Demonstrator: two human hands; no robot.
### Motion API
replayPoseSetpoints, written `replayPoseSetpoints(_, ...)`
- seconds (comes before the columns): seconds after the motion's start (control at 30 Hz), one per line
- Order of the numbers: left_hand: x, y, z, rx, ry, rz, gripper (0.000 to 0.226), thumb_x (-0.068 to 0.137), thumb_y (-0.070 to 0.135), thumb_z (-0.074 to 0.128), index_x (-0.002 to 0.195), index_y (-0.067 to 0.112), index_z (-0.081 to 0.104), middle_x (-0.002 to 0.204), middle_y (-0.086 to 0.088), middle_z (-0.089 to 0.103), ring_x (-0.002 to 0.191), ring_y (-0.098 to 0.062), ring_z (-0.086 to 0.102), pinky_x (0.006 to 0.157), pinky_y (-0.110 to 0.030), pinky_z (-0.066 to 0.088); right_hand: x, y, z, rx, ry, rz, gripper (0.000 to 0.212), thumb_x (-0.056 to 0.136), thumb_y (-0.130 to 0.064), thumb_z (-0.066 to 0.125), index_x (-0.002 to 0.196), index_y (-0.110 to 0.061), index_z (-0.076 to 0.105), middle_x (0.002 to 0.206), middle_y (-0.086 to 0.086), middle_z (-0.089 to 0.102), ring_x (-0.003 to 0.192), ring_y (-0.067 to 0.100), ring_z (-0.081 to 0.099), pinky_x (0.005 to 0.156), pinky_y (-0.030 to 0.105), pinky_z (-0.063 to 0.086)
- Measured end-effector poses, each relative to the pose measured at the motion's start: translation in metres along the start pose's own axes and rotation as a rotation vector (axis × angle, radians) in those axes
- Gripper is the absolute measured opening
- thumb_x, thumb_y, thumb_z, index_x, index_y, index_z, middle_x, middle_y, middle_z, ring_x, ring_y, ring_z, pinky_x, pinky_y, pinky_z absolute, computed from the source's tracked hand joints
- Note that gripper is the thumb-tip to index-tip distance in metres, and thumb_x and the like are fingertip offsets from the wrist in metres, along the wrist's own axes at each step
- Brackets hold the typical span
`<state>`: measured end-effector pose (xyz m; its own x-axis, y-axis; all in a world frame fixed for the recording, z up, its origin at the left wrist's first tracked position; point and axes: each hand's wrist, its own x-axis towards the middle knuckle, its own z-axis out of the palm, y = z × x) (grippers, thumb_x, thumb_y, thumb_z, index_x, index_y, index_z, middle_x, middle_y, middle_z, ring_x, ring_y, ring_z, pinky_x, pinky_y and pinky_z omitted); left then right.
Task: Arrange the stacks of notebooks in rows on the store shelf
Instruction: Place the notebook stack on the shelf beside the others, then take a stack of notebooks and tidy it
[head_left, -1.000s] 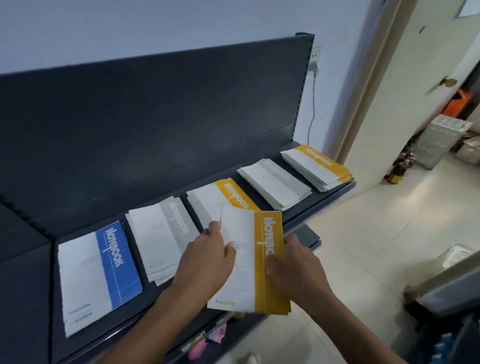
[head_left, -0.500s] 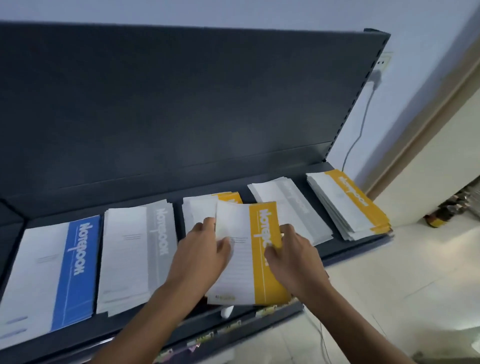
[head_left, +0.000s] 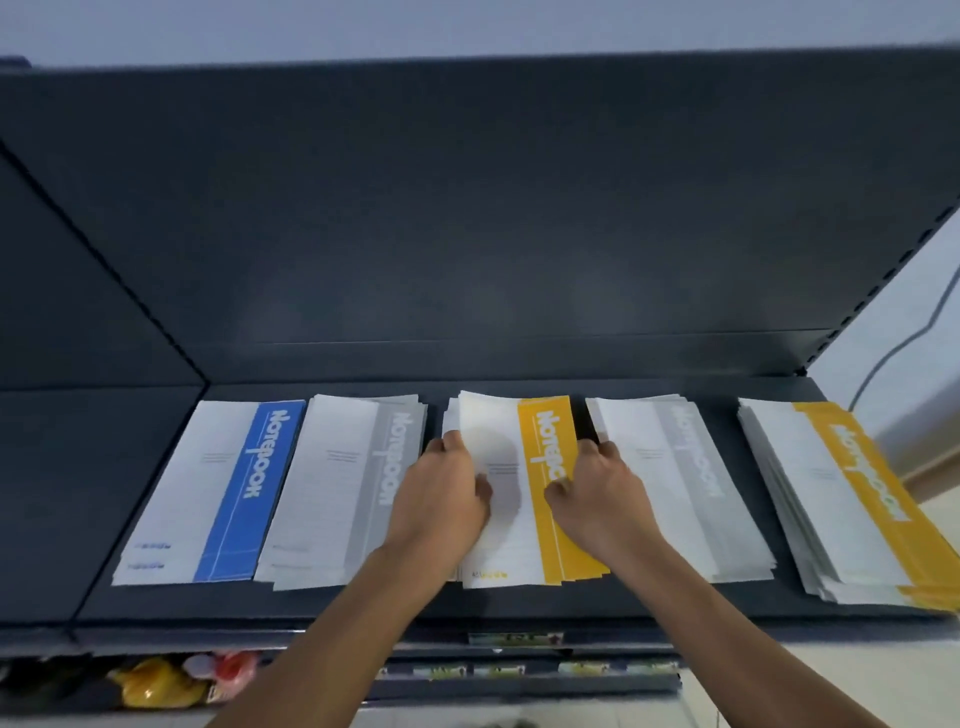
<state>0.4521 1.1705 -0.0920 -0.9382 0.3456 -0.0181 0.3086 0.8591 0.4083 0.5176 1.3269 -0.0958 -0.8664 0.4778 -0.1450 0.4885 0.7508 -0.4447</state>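
1. A person's left hand (head_left: 441, 493) and right hand (head_left: 597, 493) are clasping the middle yellow stack (head_left: 524, 415) of notebooks from either side. The stack is lying flat on the dark shelf (head_left: 519, 605), third in a row of five.
2. The left hand is curling its fingers over the stack's left edge, with the thumb pressing on the white part of the top cover. The hand is closed round the paper, not spread flat.
3. The right hand is hooking its fingers down over the right edge beside the yellow band, its thumb lying across the printed "Notebook" lettering.
4. The top notebook is sitting slightly askew, and the edges of those beneath are showing at the left and at the lower right.
5. To the left, the blue stack (head_left: 223, 488) and the left grey stack (head_left: 348, 483) are lying side by side, almost touching. The grey one is sitting just beside the left hand.
6. To the right, the right grey stack (head_left: 675, 483) is lying just beside the right hand. The far yellow stack (head_left: 841, 499) is fanning out untidily near the shelf's right end.
7. Every cover is running front to back, its coloured band on the right.
8. The dark back panel (head_left: 467, 208) is rising behind the row, and a cable (head_left: 904, 343) is hanging on the pale wall at right.
9. Below the shelf front, a label strip (head_left: 514, 638) and a yellow packet (head_left: 150, 686) are showing.
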Motion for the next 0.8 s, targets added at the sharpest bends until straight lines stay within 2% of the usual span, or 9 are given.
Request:
replayPoseSetpoints(0.07, 0.000, 0.001, 0.001, 0.040, -0.003, -0.021, 0.041, 0.097, 0.032, 0.058, 0.131, 0.013, 0.045, 0.121, -0.005, 0.061, 0.102, -0.023, 0.064, 0.075, -0.031, 0.054, 0.004, 0.001, 0.001, -0.004, -0.044, -0.022, 0.018, 0.092, -0.027, 0.057, 0.096, -0.015, 0.044, 0.105, 0.004, 0.048, 0.080, 0.021, 0.045, 0.066, 0.031, 0.037)
replayPoseSetpoints(0.17, -0.001, 0.000, 0.005, 0.111, -0.006, -0.040, 0.041, 0.096, 0.033, 0.059, 0.129, 0.015, 0.044, 0.120, -0.003, 0.062, 0.104, -0.024, 0.063, 0.077, -0.034, 0.055, 0.008, 0.003, 0.000, -0.021, -0.093, -0.059, 0.027, 0.092, -0.030, 0.059, 0.109, -0.012, 0.047, 0.107, 0.003, 0.050, 0.093, 0.023, 0.054, 0.069, 0.029, 0.039)
replayPoseSetpoints(0.27, -0.003, 0.002, 0.007, 0.147, -0.001, -0.059, 0.044, 0.095, 0.036, 0.060, 0.131, 0.019, 0.041, 0.123, -0.001, 0.062, 0.105, -0.022, 0.064, 0.080, -0.034, 0.057, 0.009, 0.006, -0.002, -0.036, -0.068, -0.092, 0.028, 0.093, -0.032, 0.059, 0.110, -0.014, 0.045, 0.106, 0.002, 0.054, 0.100, 0.023, 0.058, 0.068, 0.029, 0.039)
replayPoseSetpoints(0.4, -0.003, 0.001, 0.005, 0.192, 0.042, -0.067, 0.049, 0.095, 0.043, 0.060, 0.133, 0.024, 0.039, 0.125, 0.003, 0.061, 0.103, -0.021, 0.066, 0.081, -0.034, 0.057, 0.011, 0.008, -0.008, -0.066, 0.015, -0.169, 0.030, 0.095, -0.032, 0.056, 0.117, -0.014, 0.047, 0.114, 0.004, 0.055, 0.106, 0.023, 0.055, 0.069, 0.029, 0.041)
replayPoseSetpoints(0.53, -0.002, -0.008, -0.001, 0.211, 0.077, -0.049, 0.045, 0.096, 0.041, 0.057, 0.133, 0.022, 0.039, 0.121, 0.000, 0.062, 0.099, -0.021, 0.065, 0.075, -0.035, 0.056, 0.019, 0.003, -0.010, -0.111, 0.094, -0.269, 0.033, 0.097, -0.033, 0.053, 0.122, -0.012, 0.049, 0.119, 0.005, 0.052, 0.112, 0.023, 0.051, 0.067, 0.030, 0.042)
replayPoseSetpoints(0.7, -0.011, -0.026, -0.017, 0.203, 0.073, -0.045, 0.042, 0.097, 0.040, 0.057, 0.134, 0.025, 0.043, 0.119, 0.002, 0.063, 0.096, -0.019, 0.066, 0.076, -0.034, 0.055, 0.022, -0.022, -0.004, -0.163, 0.043, -0.394, 0.042, 0.097, -0.037, 0.051, 0.130, -0.010, 0.051, 0.128, 0.008, 0.052, 0.121, 0.027, 0.048, 0.071, 0.035, 0.048)
replayPoseSetpoints(0.8, -0.021, -0.042, -0.032, 0.191, 0.105, -0.071, 0.040, 0.097, 0.041, 0.055, 0.134, 0.028, 0.045, 0.119, 0.004, 0.064, 0.094, -0.016, 0.066, 0.079, -0.034, 0.058, 0.020, -0.044, 0.002, -0.180, 0.018, -0.490, 0.041, 0.097, -0.035, 0.049, 0.131, -0.013, 0.053, 0.128, 0.007, 0.052, 0.120, 0.027, 0.049, 0.070, 0.035, 0.044)
